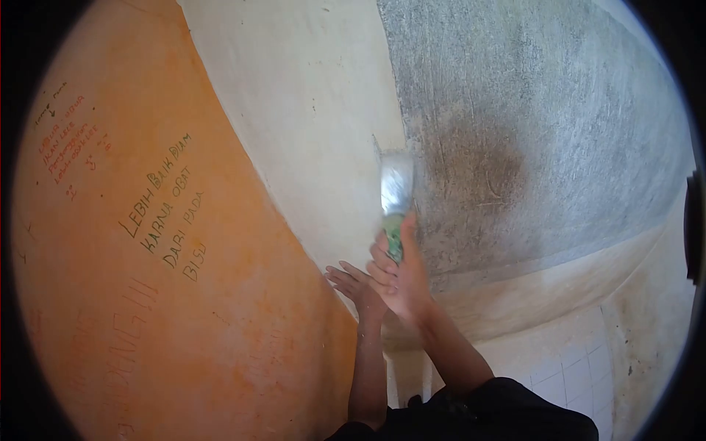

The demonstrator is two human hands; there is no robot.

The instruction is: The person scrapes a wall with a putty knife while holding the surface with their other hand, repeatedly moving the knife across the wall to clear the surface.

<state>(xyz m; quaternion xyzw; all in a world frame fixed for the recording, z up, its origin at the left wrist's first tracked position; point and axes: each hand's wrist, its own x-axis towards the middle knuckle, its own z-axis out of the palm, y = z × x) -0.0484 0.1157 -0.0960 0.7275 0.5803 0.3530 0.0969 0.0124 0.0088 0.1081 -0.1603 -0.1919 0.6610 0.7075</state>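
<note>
My right hand (399, 275) is wrapped round the green handle of a scraper (397, 184). The scraper's wide metal blade points up and lies at the border between the cream wall (309, 110) and the rough grey patch (529, 132). Lower and to the left, my left hand (359, 289) has its fingers spread near the edge of the orange wall, holding nothing. Part of it is close behind my right wrist. A short dark mark shows on the cream wall just above the blade.
An orange wall (243, 323) with handwritten words fills the left side. Beneath the grey patch runs a cream band (500, 309), with white tiles (573, 378) at the lower right. A dark object (693, 228) stands at the far right edge.
</note>
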